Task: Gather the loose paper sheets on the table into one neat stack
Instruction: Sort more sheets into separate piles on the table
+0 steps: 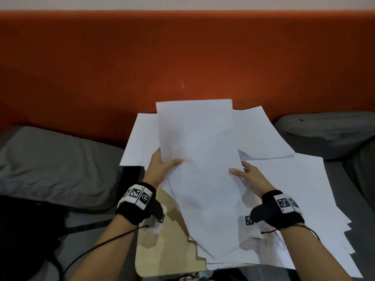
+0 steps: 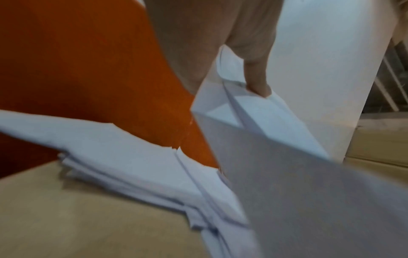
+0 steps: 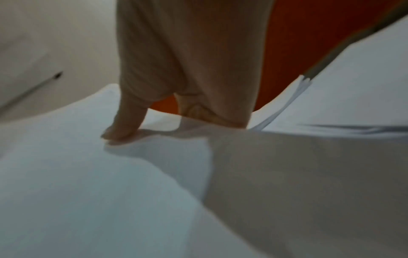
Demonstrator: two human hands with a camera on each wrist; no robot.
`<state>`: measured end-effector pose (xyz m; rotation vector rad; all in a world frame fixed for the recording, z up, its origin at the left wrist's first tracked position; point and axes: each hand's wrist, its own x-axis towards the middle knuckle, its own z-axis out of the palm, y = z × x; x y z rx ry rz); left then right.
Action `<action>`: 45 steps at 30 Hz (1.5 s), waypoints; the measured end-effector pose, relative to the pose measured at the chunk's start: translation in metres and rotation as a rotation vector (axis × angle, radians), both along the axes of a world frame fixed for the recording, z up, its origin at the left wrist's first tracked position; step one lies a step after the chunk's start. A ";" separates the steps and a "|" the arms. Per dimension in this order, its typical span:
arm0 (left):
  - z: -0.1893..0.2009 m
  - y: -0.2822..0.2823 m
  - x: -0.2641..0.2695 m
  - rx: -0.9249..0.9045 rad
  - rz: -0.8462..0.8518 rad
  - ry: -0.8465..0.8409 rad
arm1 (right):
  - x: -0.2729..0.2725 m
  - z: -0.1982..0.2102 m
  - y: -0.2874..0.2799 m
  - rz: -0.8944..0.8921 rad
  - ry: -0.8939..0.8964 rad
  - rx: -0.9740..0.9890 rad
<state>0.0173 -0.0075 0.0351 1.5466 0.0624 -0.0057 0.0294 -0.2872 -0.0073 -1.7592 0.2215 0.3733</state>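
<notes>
I hold a tall bundle of white sheets (image 1: 198, 155) up off the table, slightly tilted. My left hand (image 1: 164, 165) grips its left edge, thumb on top and fingers behind; the left wrist view shows the thumb (image 2: 258, 83) pressed on the sheets (image 2: 287, 174). My right hand (image 1: 246, 175) pinches the right edge, with its thumb (image 3: 123, 129) on the paper (image 3: 88, 174) and the fingers under it. More loose sheets lie beneath: a pile at the back left (image 1: 135, 142), one at the back right (image 1: 261, 134), and a wide fanned spread on the right (image 1: 304, 199).
The light wooden table (image 1: 162, 250) shows bare at the front left. Grey cushions sit to the left (image 1: 50, 165) and the right (image 1: 324, 130) against an orange backrest (image 1: 182, 57). A black bag (image 1: 22, 230) lies at the lower left.
</notes>
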 end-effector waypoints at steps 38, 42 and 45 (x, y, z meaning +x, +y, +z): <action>-0.008 -0.038 0.009 0.135 -0.103 0.111 | 0.016 0.086 0.000 -0.441 -0.439 0.174; -0.006 -0.040 0.005 0.114 -0.171 0.165 | 0.020 0.080 -0.006 -0.467 -0.401 0.175; -0.004 -0.043 0.005 0.125 -0.244 0.165 | 0.021 0.073 -0.011 -0.494 -0.363 0.172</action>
